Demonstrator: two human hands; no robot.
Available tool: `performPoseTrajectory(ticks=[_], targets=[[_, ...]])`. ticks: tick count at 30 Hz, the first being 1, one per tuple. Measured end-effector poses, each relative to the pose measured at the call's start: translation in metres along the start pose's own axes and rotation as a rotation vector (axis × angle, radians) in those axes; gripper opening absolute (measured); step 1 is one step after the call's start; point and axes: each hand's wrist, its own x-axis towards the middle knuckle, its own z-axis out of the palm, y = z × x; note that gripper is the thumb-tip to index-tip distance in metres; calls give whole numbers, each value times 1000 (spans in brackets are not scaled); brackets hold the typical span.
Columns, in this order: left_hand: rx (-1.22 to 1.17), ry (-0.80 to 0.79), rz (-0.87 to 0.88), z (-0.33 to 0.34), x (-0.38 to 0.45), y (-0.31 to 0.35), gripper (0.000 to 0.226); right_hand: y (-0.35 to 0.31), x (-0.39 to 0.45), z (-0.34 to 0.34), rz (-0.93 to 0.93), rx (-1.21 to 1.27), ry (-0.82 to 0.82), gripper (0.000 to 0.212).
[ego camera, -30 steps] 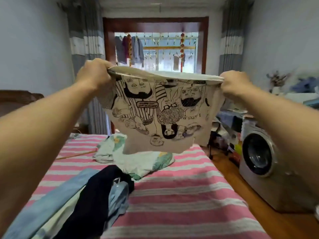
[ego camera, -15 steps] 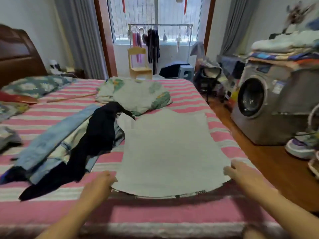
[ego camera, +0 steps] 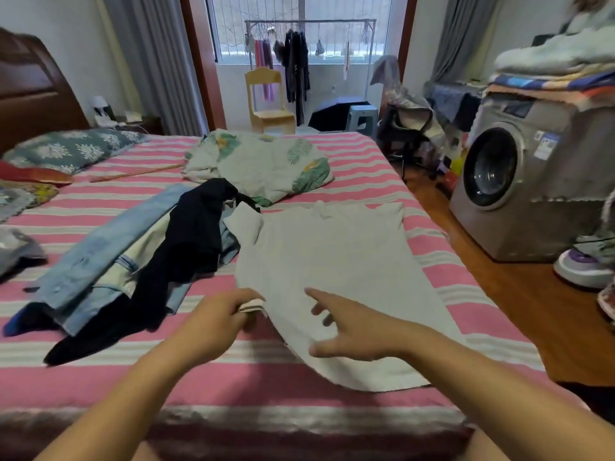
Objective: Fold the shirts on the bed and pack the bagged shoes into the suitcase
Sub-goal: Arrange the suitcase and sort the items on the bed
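Note:
A pale grey-white T-shirt (ego camera: 332,261) lies flat, print side down, on the pink striped bed (ego camera: 332,404). My left hand (ego camera: 213,322) pinches the shirt's left edge near the hem and lifts it slightly. My right hand (ego camera: 352,331) hovers over the lower part of the shirt with fingers spread, holding nothing. To the left lies a heap of clothes: a light blue denim shirt (ego camera: 100,257) and a black garment (ego camera: 186,254). No suitcase or bagged shoes show in this view.
A floral quilt bundle (ego camera: 263,164) sits beyond the shirt. Pillows (ego camera: 73,151) lie at the headboard on the left. A washing machine (ego camera: 519,188) with stacked laundry stands right of the bed on the wooden floor (ego camera: 519,314). A small chair (ego camera: 269,104) stands by the window.
The shirt went from held up in the air to flat on the bed. My left hand has now taken hold of its left edge, and my right hand has moved over the fabric.

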Motion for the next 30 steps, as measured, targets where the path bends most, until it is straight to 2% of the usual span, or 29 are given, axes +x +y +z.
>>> performPoseTrajectory(ticks=[1, 2, 4, 5, 6, 7, 8, 10, 11, 13, 15, 16, 18, 19, 21, 22, 23, 24, 25, 26, 27, 28, 29, 30], targets=[[-26, 48, 103, -4, 8, 23, 41, -27, 13, -2, -75, 74, 74, 92], [-107, 117, 158, -6, 16, 45, 39, -45, 29, -7, -104, 78, 172, 81], [-509, 284, 132, -6, 28, 66, 31, -64, 52, -25, -51, 161, 395, 33], [-746, 359, 67, -3, 28, 72, 30, -69, 57, -38, -1, 299, 454, 14], [-927, 418, 4, 4, 28, 72, 33, -72, 60, -53, 52, 515, 481, 20], [-993, 441, -8, 15, 27, 72, 40, -75, 60, -67, 98, 757, 472, 26], [-966, 429, -9, 29, 26, 73, 54, -81, 57, -80, 98, 989, 446, 27], [-895, 352, -36, 59, 30, 83, 79, -97, 48, -100, 46, 1252, 412, 20], [-886, 345, -81, 72, 37, 88, 72, -106, 44, -109, 2, 1328, 399, 18], [-800, 386, -239, 87, 55, 93, 35, -121, 41, -129, -85, 1426, 414, 19], [-655, 425, -335, 87, 70, 83, 7, -122, 37, -157, -174, 1525, 529, 17], [-585, 455, -333, 79, 77, 71, 7, -117, 32, -174, -214, 1588, 619, 16], [-415, 592, -267, 41, 88, 49, 11, -90, 24, -208, -231, 1700, 829, 16], [-338, 715, -197, 12, 92, 43, 13, -68, 22, -220, -222, 1738, 921, 20], [-165, 970, 21, -52, 97, 50, 19, -23, 17, -229, -224, 1808, 1043, 36], [-34, 1026, 185, -78, 96, 60, 20, 10, 22, -233, -245, 1850, 1089, 46], [117, 987, 350, -95, 94, 70, 18, 56, 30, -236, -229, 1876, 1155, 54], [278, 849, 483, -99, 91, 72, 16, 77, 24, -229, -151, 1866, 1223, 58], [454, 627, 530, -95, 82, 67, 18, 116, 23, -221, -11, 1851, 1307, 56], [652, 363, 469, -83, 74, 50, 21, 135, 12, -205, 173, 1806, 1382, 48], [835, 128, 360, -67, 63, 29, 22, 152, 1, -182, 411, 1702, 1402, 39], [959, -54, 247, -50, 51, 6, 21, 160, -12, -153, 563, 1689, 1377, 33], [988, -188, 150, -35, 39, -17, 20, 169, -24, -121, 710, 1613, 1289, 26], [952, -288, 72, -24, 30, -35, 20, 173, -36, -87, 830, 1497, 1126, 19]])
